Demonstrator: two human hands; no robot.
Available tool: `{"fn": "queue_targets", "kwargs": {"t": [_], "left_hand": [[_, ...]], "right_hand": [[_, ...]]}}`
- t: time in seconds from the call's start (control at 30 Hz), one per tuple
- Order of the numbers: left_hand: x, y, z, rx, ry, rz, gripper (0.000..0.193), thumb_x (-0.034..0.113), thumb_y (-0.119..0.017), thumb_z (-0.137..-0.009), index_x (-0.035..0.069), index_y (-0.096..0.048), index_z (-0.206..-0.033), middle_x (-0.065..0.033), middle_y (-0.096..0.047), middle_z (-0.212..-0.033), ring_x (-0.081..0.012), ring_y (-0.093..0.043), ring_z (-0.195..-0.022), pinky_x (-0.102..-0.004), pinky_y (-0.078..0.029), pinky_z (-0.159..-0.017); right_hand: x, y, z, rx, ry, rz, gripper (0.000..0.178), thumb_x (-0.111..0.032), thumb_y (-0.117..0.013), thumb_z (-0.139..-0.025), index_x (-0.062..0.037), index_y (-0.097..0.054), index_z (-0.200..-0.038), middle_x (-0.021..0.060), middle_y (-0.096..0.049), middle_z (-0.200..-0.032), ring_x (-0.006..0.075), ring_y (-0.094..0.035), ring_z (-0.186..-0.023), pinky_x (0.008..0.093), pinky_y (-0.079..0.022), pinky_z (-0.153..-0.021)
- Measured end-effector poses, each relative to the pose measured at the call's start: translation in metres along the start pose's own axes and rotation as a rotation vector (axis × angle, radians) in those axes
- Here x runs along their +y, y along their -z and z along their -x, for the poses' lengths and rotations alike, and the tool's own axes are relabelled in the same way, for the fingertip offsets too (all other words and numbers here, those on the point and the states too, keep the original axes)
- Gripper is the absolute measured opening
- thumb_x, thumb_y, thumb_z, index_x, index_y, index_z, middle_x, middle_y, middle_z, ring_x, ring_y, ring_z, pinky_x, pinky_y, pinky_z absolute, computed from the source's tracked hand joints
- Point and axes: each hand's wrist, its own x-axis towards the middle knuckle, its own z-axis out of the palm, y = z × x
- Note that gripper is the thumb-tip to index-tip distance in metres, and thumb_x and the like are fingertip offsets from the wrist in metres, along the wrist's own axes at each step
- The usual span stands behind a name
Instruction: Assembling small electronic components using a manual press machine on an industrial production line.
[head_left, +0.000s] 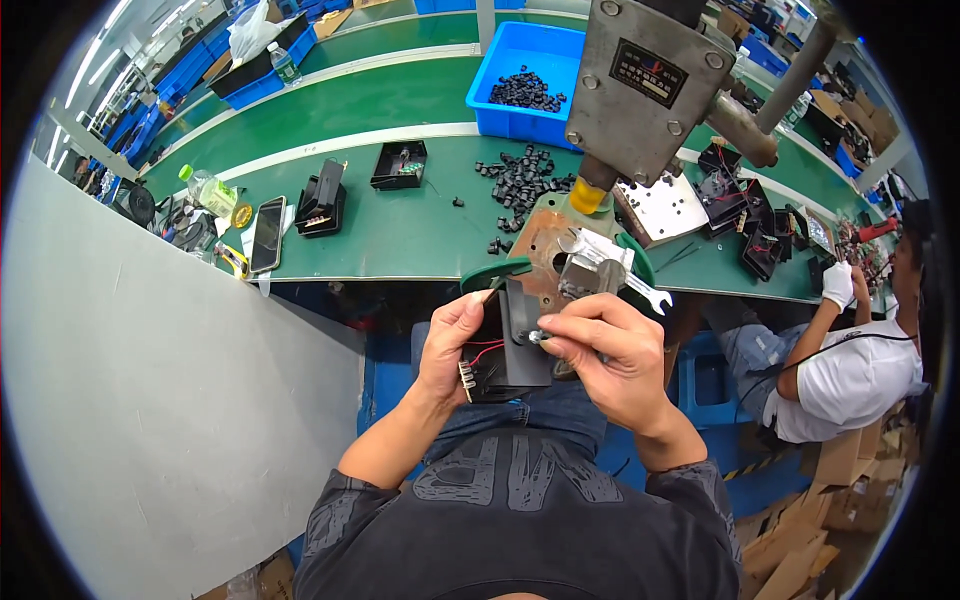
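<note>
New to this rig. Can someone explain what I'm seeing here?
It's one picture, from the left of two fisheye cameras worn on a person's head, looking down; hence the bent edges. No robot: these are bare hands. The left hand holds a black casing with red wires; the right hand pinches a small shiny piece against it. Ahead, a grey metal machine stands at a green bench bearing loose black parts and a phone. Behind those parts is a blue bin. At right sits a co-worker.

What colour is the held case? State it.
The case looks dark grey to black in the head view.
</note>
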Motion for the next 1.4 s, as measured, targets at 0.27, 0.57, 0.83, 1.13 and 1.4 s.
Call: {"fn": "queue_targets", "kwargs": {"t": [0.27, 0.57, 0.83, 1.13, 1.4], "left_hand": [[-0.001, -0.010, -0.001, 0.121, 0.013, -0.074, 0.032, 0.023, -0.060, -0.098, -0.002, -0.064, -0.117, -0.0089, -0.069, -0.104, -0.0114, -0.064, -0.086, -0.0226, -0.051, -0.079], [0.006, -0.017, 0.000, 0.132, -0.233, -0.365, 0.029, 0.021, -0.059, -0.098, -0.003, -0.065, -0.113, -0.0092, -0.070, -0.101, -0.0121, -0.064, -0.084, -0.0218, -0.050, -0.079], [0.017, -0.022, -0.002, 0.181, -0.180, -0.267, 0.028, 0.018, -0.059, -0.097, -0.003, -0.066, -0.114, -0.0089, -0.070, -0.097, -0.0113, -0.063, -0.083, -0.0215, -0.050, -0.079], [0.027, -0.044, -0.005, 0.242, -0.103, -0.275, 0.025, 0.014, -0.062, -0.095, -0.003, -0.068, -0.112, -0.0049, -0.068, -0.091, -0.0080, -0.059, -0.080, -0.0200, -0.048, -0.078], [0.030, -0.062, -0.010, 0.214, -0.154, -0.337, 0.021, 0.011, -0.064, -0.093, -0.002, -0.070, -0.109, -0.0030, -0.067, -0.088, -0.0072, -0.056, -0.078, -0.0199, -0.046, -0.076]], "right_hand": [[0.015, -0.007, 0.008, 0.092, 0.142, 0.077, 0.023, 0.015, -0.069, -0.072, 0.0012, -0.073, -0.090, 0.0066, -0.065, -0.088, 0.0141, -0.057, -0.064, 0.0233, -0.045, -0.056], [0.021, -0.015, 0.016, 0.158, 0.211, 0.078, 0.025, 0.017, -0.067, -0.072, 0.0025, -0.072, -0.092, 0.0090, -0.066, -0.090, 0.0161, -0.061, -0.066, 0.0232, -0.050, -0.057], [0.018, -0.003, 0.012, 0.205, -0.120, -0.395, 0.017, 0.010, -0.063, -0.085, 0.0049, -0.069, -0.100, 0.0109, -0.067, -0.094, 0.0187, -0.066, -0.073, 0.0224, -0.055, -0.060], [0.032, 0.015, 0.013, 0.174, -0.443, -1.068, 0.017, -0.008, -0.062, -0.095, 0.0051, -0.064, -0.106, 0.0143, -0.066, -0.094, 0.0190, -0.066, -0.072, 0.0220, -0.054, -0.057], [0.035, 0.017, 0.017, 0.194, -0.502, -1.155, 0.017, -0.008, -0.065, -0.093, 0.0042, -0.063, -0.105, 0.0138, -0.064, -0.089, 0.0156, -0.063, -0.067, 0.0194, -0.048, -0.051]]}}
